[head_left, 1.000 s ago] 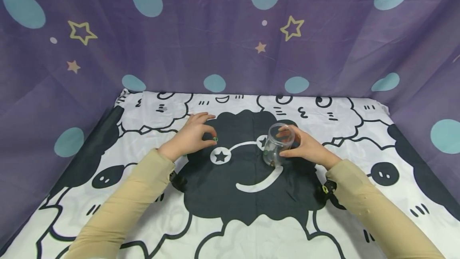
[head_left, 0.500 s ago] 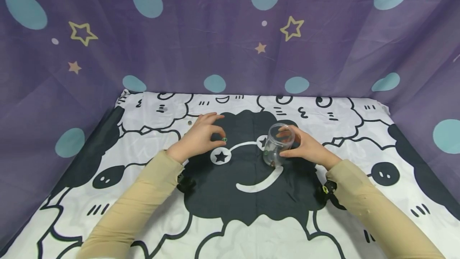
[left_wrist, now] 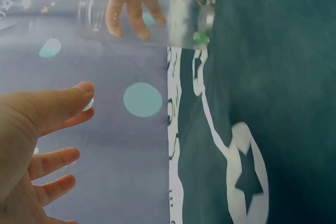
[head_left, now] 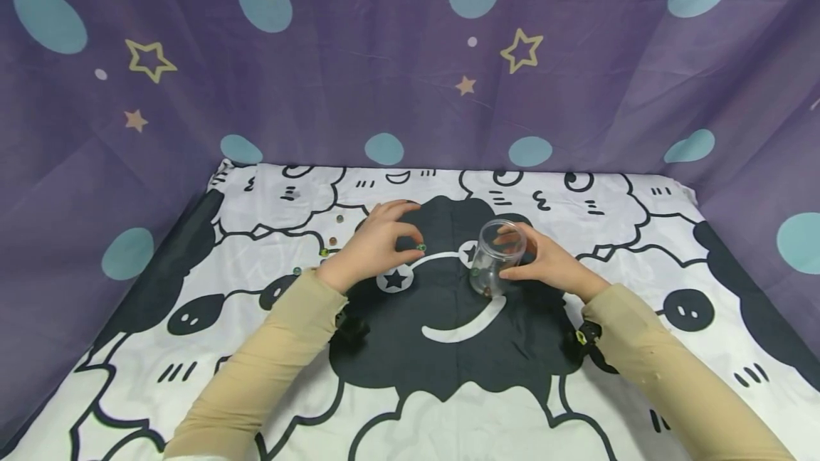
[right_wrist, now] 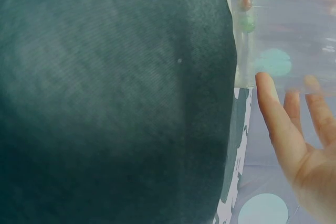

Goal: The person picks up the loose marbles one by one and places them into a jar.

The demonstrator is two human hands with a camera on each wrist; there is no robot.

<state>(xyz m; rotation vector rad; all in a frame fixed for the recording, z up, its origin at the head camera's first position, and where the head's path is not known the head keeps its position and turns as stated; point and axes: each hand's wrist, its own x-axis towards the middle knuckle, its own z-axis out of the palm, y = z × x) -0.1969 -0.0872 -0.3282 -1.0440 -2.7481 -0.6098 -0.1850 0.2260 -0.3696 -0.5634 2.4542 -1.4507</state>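
Note:
My left hand [head_left: 373, 246] pinches a small green marble [head_left: 421, 247] between thumb and index finger, the other fingers spread. It is held above the dark part of the cloth, to the left of a clear plastic jar [head_left: 488, 267]. In the left wrist view the marble [left_wrist: 88, 105] is mostly covered by the thumb. My right hand [head_left: 549, 262] grips the jar from its right side, thumb in front and fingers behind. The jar stands upright with its mouth open. At its bottom lie a green marble [right_wrist: 248, 23] and a reddish-brown marble [right_wrist: 244, 0].
Several marbles lie on the cloth left of my left hand, among them a brownish marble [head_left: 332, 241] and a green marble [head_left: 297, 271]. The table wears a black-and-white cartoon cloth [head_left: 448, 418]. A purple curtain [head_left: 384, 77] hangs behind and at both sides.
My left hand has moved right, closer to the jar, carrying the green marble. Loose marbles on the cloth have come into view behind it. My right hand and the jar have stayed put.

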